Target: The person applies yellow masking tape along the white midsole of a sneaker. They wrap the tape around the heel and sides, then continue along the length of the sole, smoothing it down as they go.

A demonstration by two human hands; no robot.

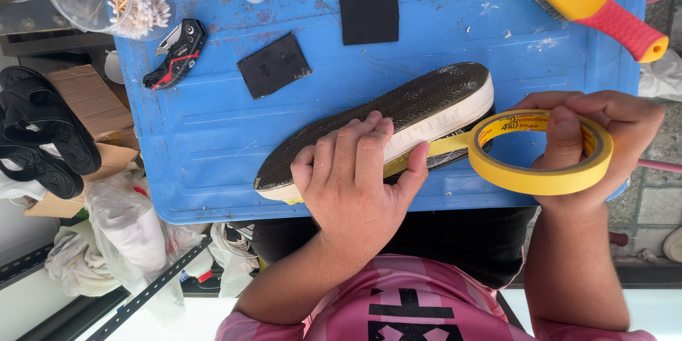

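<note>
**On the blue tabletop: tape going onto the shoe**

On the blue tabletop (213,135), your left hand (355,177) presses the shoe (398,117) flat, fingers curled over its sidewall. Right of the shoe, your right hand (593,135) grips the yellow tape roll (543,150). Masking is underway; next, keep the strip (444,145) taut.

Left hand (355,177) presses shoe (383,124) sole-up on blue tray (213,128), thumb on yellow tape strip. Right hand (597,135) grips tape roll (543,150) just right of shoe. Two black pads (273,65) above left hand.
</note>
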